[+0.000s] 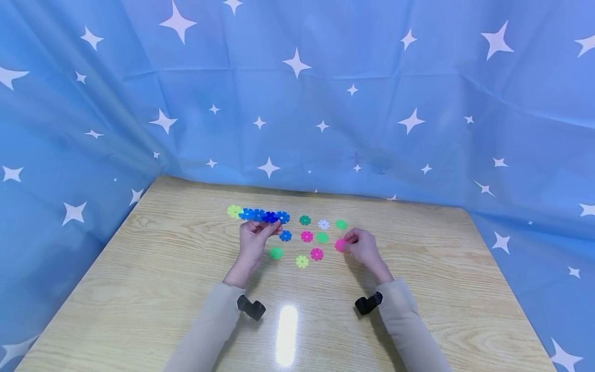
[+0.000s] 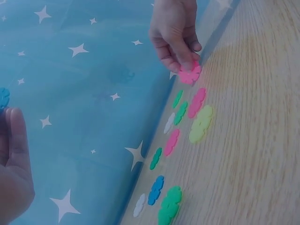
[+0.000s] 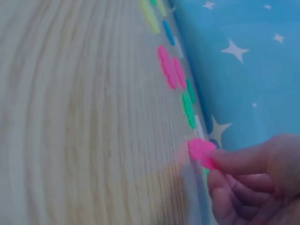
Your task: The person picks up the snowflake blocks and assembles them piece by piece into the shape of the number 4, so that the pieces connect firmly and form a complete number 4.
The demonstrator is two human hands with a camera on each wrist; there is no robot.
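My left hand pinches a joined row of blue discs, one of them darker, with notched edges; a yellow-green disc is at the row's left end. In the left wrist view only a bit of blue shows above the fingers of that hand. My right hand pinches a pink disc between thumb and fingers, at the right of the loose discs. The right wrist view shows this pink disc at the fingertips of the right hand.
Between the hands, loose discs lie on the wooden table: a blue one, a white one, pink ones, several green ones and a yellow-green one. A blue curtain with white stars hangs behind.
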